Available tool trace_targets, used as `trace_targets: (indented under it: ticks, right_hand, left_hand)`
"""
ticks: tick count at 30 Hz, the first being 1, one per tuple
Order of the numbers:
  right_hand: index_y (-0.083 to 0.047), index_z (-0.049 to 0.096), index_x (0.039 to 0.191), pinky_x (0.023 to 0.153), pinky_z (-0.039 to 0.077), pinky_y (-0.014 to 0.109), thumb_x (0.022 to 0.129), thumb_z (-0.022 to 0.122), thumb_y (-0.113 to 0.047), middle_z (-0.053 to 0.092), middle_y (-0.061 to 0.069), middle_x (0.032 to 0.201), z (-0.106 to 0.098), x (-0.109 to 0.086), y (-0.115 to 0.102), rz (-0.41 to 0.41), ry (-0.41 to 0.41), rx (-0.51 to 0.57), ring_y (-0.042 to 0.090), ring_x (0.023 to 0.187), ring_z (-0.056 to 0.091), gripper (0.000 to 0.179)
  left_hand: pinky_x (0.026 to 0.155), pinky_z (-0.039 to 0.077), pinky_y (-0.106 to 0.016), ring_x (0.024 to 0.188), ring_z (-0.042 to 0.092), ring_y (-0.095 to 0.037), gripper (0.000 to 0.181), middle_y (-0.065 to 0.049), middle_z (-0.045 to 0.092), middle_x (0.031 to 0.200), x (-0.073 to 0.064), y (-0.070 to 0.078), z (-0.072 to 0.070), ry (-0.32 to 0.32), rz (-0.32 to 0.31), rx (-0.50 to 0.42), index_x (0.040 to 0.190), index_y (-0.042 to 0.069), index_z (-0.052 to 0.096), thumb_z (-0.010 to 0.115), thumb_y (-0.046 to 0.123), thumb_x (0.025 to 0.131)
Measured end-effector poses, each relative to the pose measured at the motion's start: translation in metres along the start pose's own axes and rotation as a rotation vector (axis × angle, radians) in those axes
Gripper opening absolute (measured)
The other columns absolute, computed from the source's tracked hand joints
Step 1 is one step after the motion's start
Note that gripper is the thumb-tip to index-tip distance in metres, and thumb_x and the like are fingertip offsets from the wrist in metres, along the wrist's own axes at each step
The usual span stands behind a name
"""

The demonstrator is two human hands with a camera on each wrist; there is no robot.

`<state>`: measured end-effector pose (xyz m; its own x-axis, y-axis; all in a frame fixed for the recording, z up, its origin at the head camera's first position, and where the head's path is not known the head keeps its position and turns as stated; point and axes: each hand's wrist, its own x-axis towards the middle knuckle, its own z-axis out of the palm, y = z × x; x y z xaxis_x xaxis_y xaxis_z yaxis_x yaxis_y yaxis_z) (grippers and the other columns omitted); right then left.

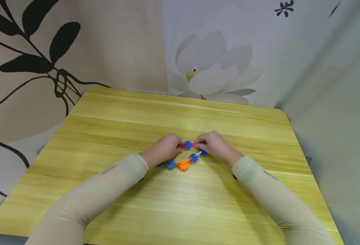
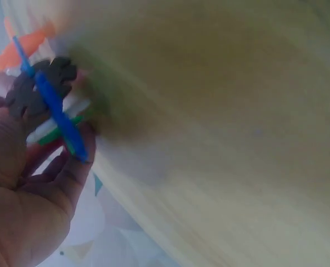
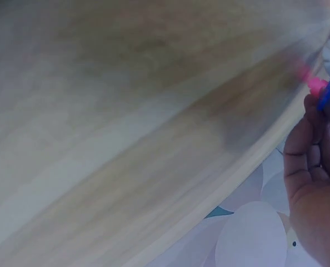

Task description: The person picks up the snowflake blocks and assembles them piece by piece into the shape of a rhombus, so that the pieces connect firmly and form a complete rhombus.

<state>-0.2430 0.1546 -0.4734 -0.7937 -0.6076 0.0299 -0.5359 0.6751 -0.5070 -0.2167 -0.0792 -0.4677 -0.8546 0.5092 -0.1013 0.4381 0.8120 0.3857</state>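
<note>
A loop-shaped chain of notched plastic snowflake discs lies between both hands at the table's middle. My left hand (image 1: 167, 144) pinches the chain by a red disc (image 1: 181, 145). Across from it, my right hand (image 1: 213, 144) grips the chain by a pink disc (image 1: 193, 144). A blue disc (image 1: 187, 145) stands between the two sets of fingertips. Nearer me run an orange disc (image 1: 184, 165), a lighter blue disc (image 1: 171, 164) and a white disc (image 1: 198, 153). Green and white discs show by the fingers in the left wrist view; the left hand partly hides the chain.
The wooden table (image 1: 180, 204) has rounded corners and spreads around the hands. Behind it hangs a curtain (image 1: 121, 44) printed with leaves and a pale flower. More pale fabric (image 1: 336, 102) hangs along the right side.
</note>
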Motion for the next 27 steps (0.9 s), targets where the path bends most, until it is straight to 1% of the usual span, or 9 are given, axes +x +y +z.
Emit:
trace_targets:
  ticks: [4, 7, 11, 13, 16, 18, 23, 27]
  right_hand:
    - [-0.011, 0.085, 0.101, 0.075, 0.063, 0.029, 0.098, 0.079, -0.013, 0.083, 0.0, 0.096, 0.001, -0.001, -0.001, -0.008, 0.02, 0.008, 0.007, 0.079, 0.072, 0.006]
    - [-0.011, 0.085, 0.099, 0.074, 0.063, 0.029, 0.098, 0.08, -0.012, 0.083, 0.0, 0.095, 0.0, -0.001, -0.001, -0.02, 0.032, 0.005, 0.008, 0.08, 0.073, 0.006]
    - [-0.011, 0.085, 0.098, 0.074, 0.064, 0.03, 0.097, 0.08, -0.012, 0.084, 0.0, 0.096, 0.001, -0.001, -0.001, -0.057, 0.046, -0.002, 0.01, 0.083, 0.076, 0.005]
    - [-0.011, 0.085, 0.098, 0.073, 0.065, 0.029, 0.097, 0.08, -0.011, 0.084, 0.001, 0.096, 0.001, 0.0, -0.001, -0.075, 0.048, 0.002, 0.01, 0.082, 0.076, 0.006]
    - [-0.01, 0.086, 0.099, 0.071, 0.064, 0.028, 0.097, 0.08, -0.01, 0.084, 0.002, 0.097, 0.003, 0.0, -0.003, -0.097, 0.048, 0.003, 0.01, 0.08, 0.076, 0.006]
    - [-0.009, 0.086, 0.099, 0.067, 0.062, 0.024, 0.097, 0.079, -0.009, 0.084, 0.003, 0.095, 0.004, 0.001, -0.003, -0.1, 0.056, 0.008, 0.008, 0.076, 0.073, 0.007]
    - [-0.008, 0.086, 0.099, 0.063, 0.059, 0.02, 0.097, 0.08, -0.009, 0.084, 0.005, 0.093, 0.008, 0.001, -0.004, -0.107, 0.082, 0.012, 0.005, 0.072, 0.07, 0.007]
    - [-0.008, 0.086, 0.101, 0.068, 0.065, 0.025, 0.096, 0.08, -0.008, 0.084, 0.006, 0.096, 0.009, 0.002, -0.004, -0.107, 0.092, 0.004, 0.01, 0.078, 0.077, 0.008]
  left_hand:
    - [0.097, 0.064, -0.04, 0.105, 0.077, -0.024, 0.022, -0.011, 0.082, 0.112, 0.003, 0.0, 0.004, 0.017, -0.006, -0.012, 0.114, 0.003, 0.081, 0.07, 0.02, 0.106]
    - [0.098, 0.064, -0.04, 0.105, 0.077, -0.024, 0.022, -0.01, 0.082, 0.11, 0.005, 0.002, 0.005, 0.019, -0.013, -0.01, 0.112, 0.004, 0.082, 0.068, 0.021, 0.107]
    - [0.095, 0.065, -0.039, 0.101, 0.078, -0.023, 0.021, -0.01, 0.082, 0.105, 0.007, 0.003, 0.004, 0.023, -0.022, -0.005, 0.106, 0.003, 0.082, 0.069, 0.019, 0.107]
    - [0.089, 0.065, -0.038, 0.094, 0.077, -0.021, 0.021, -0.009, 0.082, 0.101, 0.007, 0.003, 0.004, 0.022, -0.039, -0.006, 0.102, 0.003, 0.082, 0.069, 0.018, 0.106]
    - [0.08, 0.064, -0.034, 0.082, 0.071, -0.017, 0.022, -0.006, 0.08, 0.092, 0.007, 0.004, 0.003, 0.023, -0.072, 0.003, 0.094, 0.005, 0.081, 0.069, 0.02, 0.106]
    - [0.078, 0.062, -0.033, 0.079, 0.068, -0.016, 0.024, -0.005, 0.079, 0.09, 0.008, 0.004, 0.003, 0.021, -0.095, 0.006, 0.092, 0.006, 0.081, 0.069, 0.021, 0.106]
    - [0.08, 0.064, -0.033, 0.082, 0.07, -0.017, 0.022, -0.005, 0.081, 0.095, 0.01, 0.001, 0.004, 0.022, -0.093, 0.014, 0.096, 0.007, 0.082, 0.069, 0.022, 0.106]
    - [0.081, 0.065, -0.034, 0.084, 0.073, -0.018, 0.021, -0.006, 0.082, 0.096, 0.012, -0.001, 0.005, 0.033, -0.072, 0.012, 0.097, 0.006, 0.082, 0.07, 0.02, 0.106]
